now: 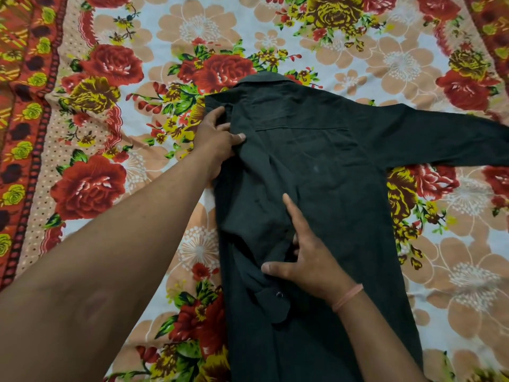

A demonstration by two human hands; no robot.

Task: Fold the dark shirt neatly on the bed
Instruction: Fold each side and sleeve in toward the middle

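The dark shirt [325, 166] lies back side up on the bed, collar away from me. Its left sleeve is folded inward over the body, the buttoned cuff [275, 304] pointing toward me. The right sleeve [446, 136] stretches out flat to the right. My left hand [217, 142] rests at the shirt's left shoulder fold, thumb on top and fingers tucked along the edge, gripping the cloth. My right hand [305, 252] presses on the folded sleeve with fingers spread, thumb pointing left. A thin band circles that wrist.
A floral bedsheet [115, 128] with red roses and peach flowers covers the whole bed. A red patterned border [24, 111] runs along the left side. The shirt's lower hem runs out of view at the bottom.
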